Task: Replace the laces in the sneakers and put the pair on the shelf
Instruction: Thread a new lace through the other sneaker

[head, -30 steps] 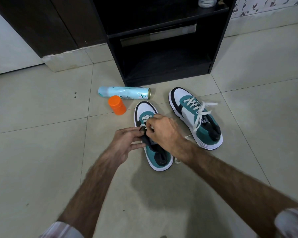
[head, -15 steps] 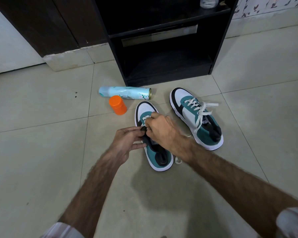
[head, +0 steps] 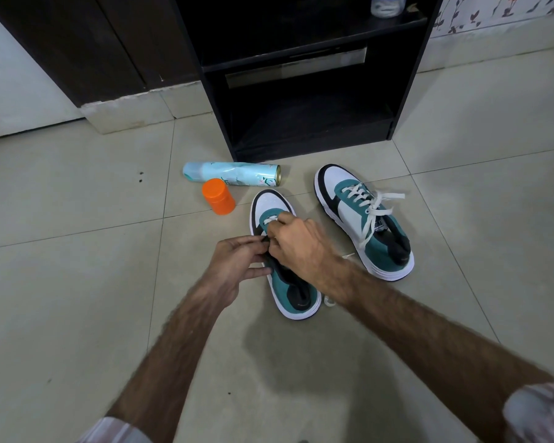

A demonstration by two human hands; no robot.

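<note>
A person looks down at a tiled floor (head: 77,282), both bare forearms reaching forward to a teal, white and black sneaker (head: 296,292) lying toe-away just in front of them. The left hand (head: 237,266) grips the shoe's dark tongue and side edge, fingers curled round it, steadying it. The right hand (head: 296,241) is bunched over the eyelets with its fingertips pinching a white lace (head: 271,220); the hand hides the exact eyelet, so it is probably threading one of the lower holes. A loose end of that lace (head: 330,300) lies on the floor beside the heel.

The second sneaker (head: 365,225) sits just to the right, already fully laced in white, bow loose. A black open shelf unit (head: 406,91) stands directly beyond both shoes. An orange cap (head: 218,196) and a pale blue spray can (head: 234,174) on its side lie to the left.

To do this step well, the left hand should hold the eyelet flap taut while the right feeds the lace tip through flat, without twisting, then draws both ends to even length before moving up a row.
</note>
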